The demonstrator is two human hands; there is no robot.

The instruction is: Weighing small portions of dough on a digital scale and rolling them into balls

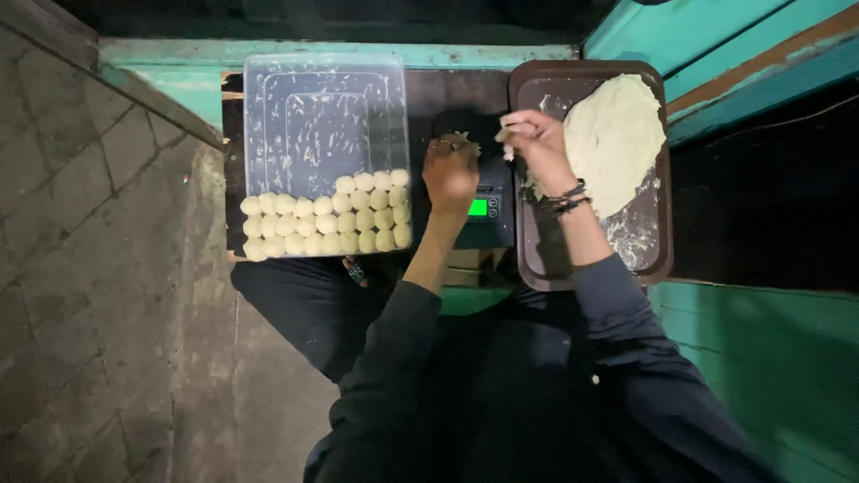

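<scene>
Pinching a small bit of dough (459, 137) with the left hand (450, 174) over the scale (488, 207), right hand (535, 141) fingers pressed together beside the big dough (616, 143) on the brown tray (658, 259).

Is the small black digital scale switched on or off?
On: the small black digital scale shows a lit green display.

A small green lit screen (479, 207) glows on the dark scale (488, 224), between the tub (322, 98) and the tray (537, 268).
</scene>
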